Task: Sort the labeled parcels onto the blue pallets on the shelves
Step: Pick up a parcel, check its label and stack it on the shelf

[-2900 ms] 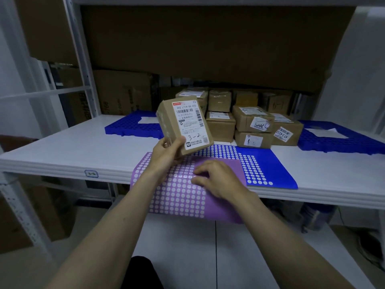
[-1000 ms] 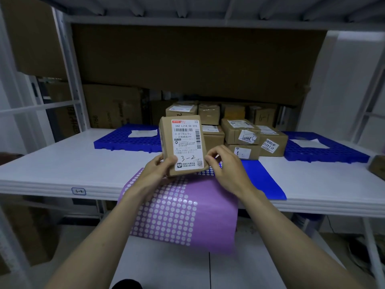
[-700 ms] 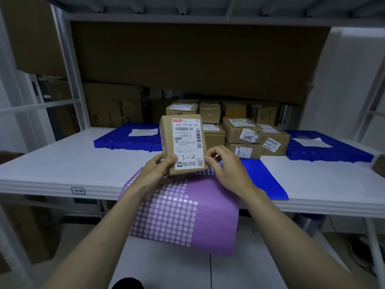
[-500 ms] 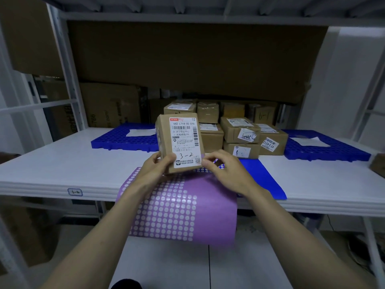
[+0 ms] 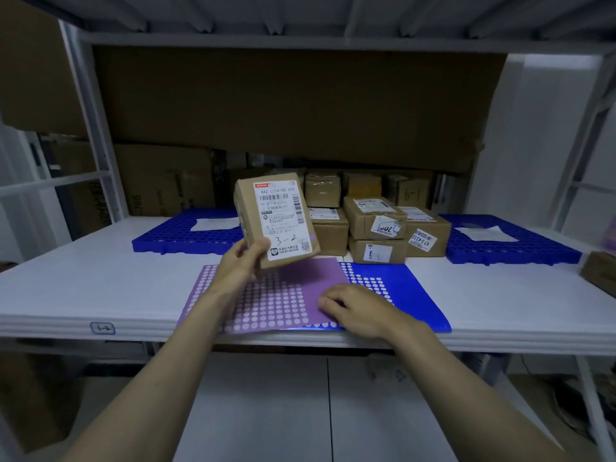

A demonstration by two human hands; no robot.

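Note:
My left hand (image 5: 241,261) grips a brown cardboard parcel (image 5: 276,218) by its lower left corner and holds it upright above the shelf. Its white label faces me, with "3-2" written by hand. My right hand (image 5: 353,310) lies on a purple sheet of white round stickers (image 5: 266,295) near the shelf's front edge, fingers slightly bent. A blue sticker sheet (image 5: 400,288) lies partly under the purple one. Several labeled parcels (image 5: 376,228) are stacked behind. One blue pallet (image 5: 180,233) sits at the back left and another blue pallet (image 5: 510,243) at the back right.
The white shelf board (image 5: 83,278) carries a small tag on its front edge. Large cardboard boxes (image 5: 166,178) stand behind the left pallet. A brown box (image 5: 600,271) pokes in at the far right. White uprights frame both sides, and another shelf hangs overhead.
My right hand has left the parcel and dropped onto the purple sticker sheet. The sheet now lies flat on the shelf. The left hand alone holds the parcel, tilted a little left.

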